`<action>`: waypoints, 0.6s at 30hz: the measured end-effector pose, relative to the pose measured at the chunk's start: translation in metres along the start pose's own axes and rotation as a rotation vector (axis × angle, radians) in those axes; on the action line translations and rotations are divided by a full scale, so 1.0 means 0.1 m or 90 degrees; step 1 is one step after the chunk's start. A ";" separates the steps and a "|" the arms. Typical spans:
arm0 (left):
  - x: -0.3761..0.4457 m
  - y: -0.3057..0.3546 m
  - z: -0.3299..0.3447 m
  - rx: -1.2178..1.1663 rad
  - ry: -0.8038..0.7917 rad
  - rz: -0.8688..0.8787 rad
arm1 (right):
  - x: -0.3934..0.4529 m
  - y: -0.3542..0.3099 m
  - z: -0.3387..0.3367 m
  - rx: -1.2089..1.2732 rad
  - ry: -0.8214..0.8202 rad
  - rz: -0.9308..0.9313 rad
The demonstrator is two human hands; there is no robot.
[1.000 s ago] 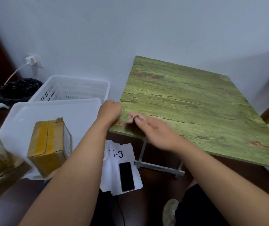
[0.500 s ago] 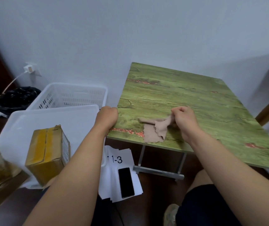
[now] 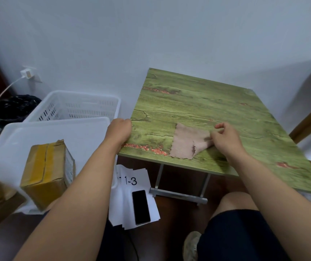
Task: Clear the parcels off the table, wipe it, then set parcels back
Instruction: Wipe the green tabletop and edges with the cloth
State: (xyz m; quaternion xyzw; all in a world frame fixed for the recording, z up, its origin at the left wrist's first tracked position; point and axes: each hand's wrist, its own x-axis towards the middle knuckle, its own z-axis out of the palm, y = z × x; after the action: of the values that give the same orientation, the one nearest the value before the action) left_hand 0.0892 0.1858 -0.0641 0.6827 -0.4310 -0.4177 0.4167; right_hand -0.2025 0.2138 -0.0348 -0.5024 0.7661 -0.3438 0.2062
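1. Seated low, a person's left hand grips the near-left edge of the green wood-grain tabletop.
2. Right hand pinches a beige cloth lying flat on the tabletop.
3. Off to the left, a taped cardboard parcel stands in a white plastic bin; another, apparently wrapped in clear film, sits blurred at the frame's edge.

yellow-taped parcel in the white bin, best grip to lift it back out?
Grip the parcel across its two broad side faces, coming from above. It stands on end in the white bin with its taped top exposed and open space around it, so fingers can likely straddle the narrow width. The right hand holds the cloth.
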 end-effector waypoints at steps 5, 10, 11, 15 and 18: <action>0.00 0.00 -0.01 -0.011 -0.005 0.000 | -0.08 0.01 0.00 -0.119 -0.093 -0.299; 0.01 0.01 -0.01 -0.007 -0.001 0.005 | -0.14 0.02 -0.05 -0.220 -0.208 -0.384; 0.01 0.01 0.00 -0.006 0.002 0.007 | -0.14 0.03 -0.06 -0.221 -0.222 -0.379; 0.03 0.02 0.01 -0.006 0.002 0.006 | -0.11 0.03 -0.09 -0.161 -0.163 -0.348; 0.04 0.02 0.02 -0.005 0.004 0.004 | -0.04 0.06 -0.11 -0.171 -0.101 -0.349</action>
State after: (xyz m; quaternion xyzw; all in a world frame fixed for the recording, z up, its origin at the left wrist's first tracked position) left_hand 0.0884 0.1815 -0.0639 0.6811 -0.4301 -0.4157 0.4223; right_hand -0.2121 0.2230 -0.0320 -0.7383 0.6221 -0.2418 0.0968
